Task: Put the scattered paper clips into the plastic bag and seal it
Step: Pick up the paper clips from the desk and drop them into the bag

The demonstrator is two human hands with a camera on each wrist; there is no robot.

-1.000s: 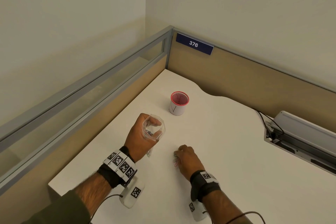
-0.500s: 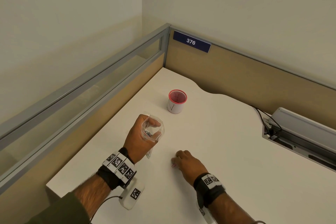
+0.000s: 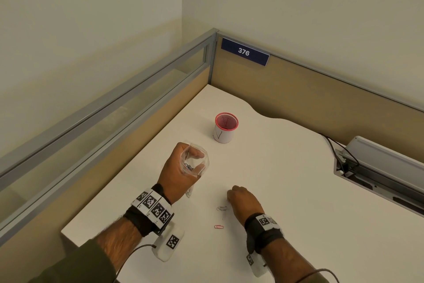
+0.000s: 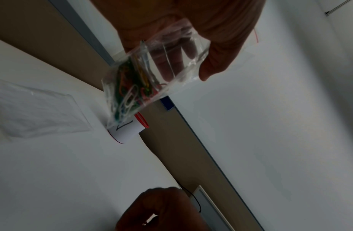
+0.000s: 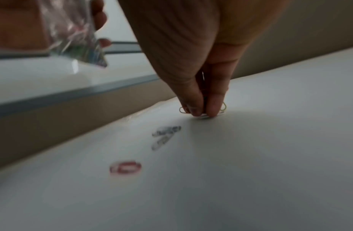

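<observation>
The right hand's point(image 5: 191, 54) thumb and forefinger tips point(image 5: 193, 107) pinch a pale wire paper clip point(image 5: 223, 107) against the white table point(image 3: 286, 191), the clip mostly hidden behind them. The left hand point(image 3: 177, 173) curls round a clear plastic zip bag point(image 4: 152, 75), mouth open, held above the table near its left edge; coloured clips fill the bag's bottom. Near the front edge lie two blurred silver paper clips point(image 3: 222, 208) and a red paper clip point(image 3: 218, 227). A red-rimmed white cup point(image 3: 226, 127) stands toward the far corner.
</observation>
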